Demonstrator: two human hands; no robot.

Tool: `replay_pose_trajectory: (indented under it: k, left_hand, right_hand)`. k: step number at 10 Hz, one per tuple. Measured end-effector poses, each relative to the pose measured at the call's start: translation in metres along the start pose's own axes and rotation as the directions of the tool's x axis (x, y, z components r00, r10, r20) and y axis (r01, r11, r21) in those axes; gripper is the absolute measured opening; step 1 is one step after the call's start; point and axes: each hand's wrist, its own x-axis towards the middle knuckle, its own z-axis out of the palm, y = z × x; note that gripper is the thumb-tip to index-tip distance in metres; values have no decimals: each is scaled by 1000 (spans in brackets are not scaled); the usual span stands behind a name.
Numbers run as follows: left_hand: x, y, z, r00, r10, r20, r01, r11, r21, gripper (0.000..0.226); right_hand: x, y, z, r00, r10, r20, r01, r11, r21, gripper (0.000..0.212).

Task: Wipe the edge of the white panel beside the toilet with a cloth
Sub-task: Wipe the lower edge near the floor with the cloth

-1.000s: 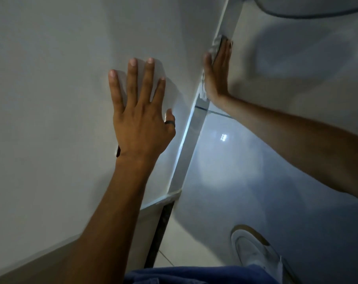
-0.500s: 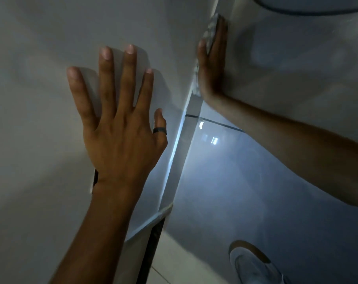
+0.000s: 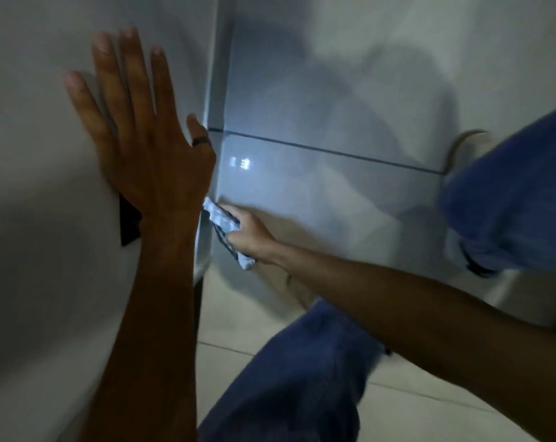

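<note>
The white panel (image 3: pixel 40 129) fills the left half of the view, and its vertical edge (image 3: pixel 214 90) runs down the middle. My left hand (image 3: pixel 142 135) lies flat on the panel face with fingers spread and a dark ring on the thumb. My right hand (image 3: pixel 251 234) presses a crumpled pale cloth (image 3: pixel 222 221) against the lower part of the panel edge, close to the floor. The cloth touches the edge just right of my left wrist.
A glossy tiled wall (image 3: pixel 334 106) with a dark grout line stands right of the panel. Pale floor tiles (image 3: pixel 238 320) lie below. My blue trouser legs (image 3: pixel 295 378) and a white shoe (image 3: pixel 467 145) are at the bottom and right. A small dark patch (image 3: pixel 128 224) sits on the panel.
My right hand has slid the cloth down the panel edge from high up to near the floor. The view tilted down and my legs came into view. My left hand stays flat.
</note>
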Motion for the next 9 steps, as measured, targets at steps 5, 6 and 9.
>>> replay_pose_trajectory:
  k: [5,6,9]
  left_hand:
    - [95,106,-185,904,-360,230,422,833,-357,73]
    - [130,127,-203,886,-413,210,463,765,-447,71]
    - [141,122,-266,846,-337,413,488,801,-347,77]
  right_hand:
    - [-183,-328,-297,878,-467,-105,389,824,-412,38]
    - [-142,-393,-326,709,-691,-143,475,617,-627,37]
    - [-79,-449,-355,975,-214,49,83,151,-985,44]
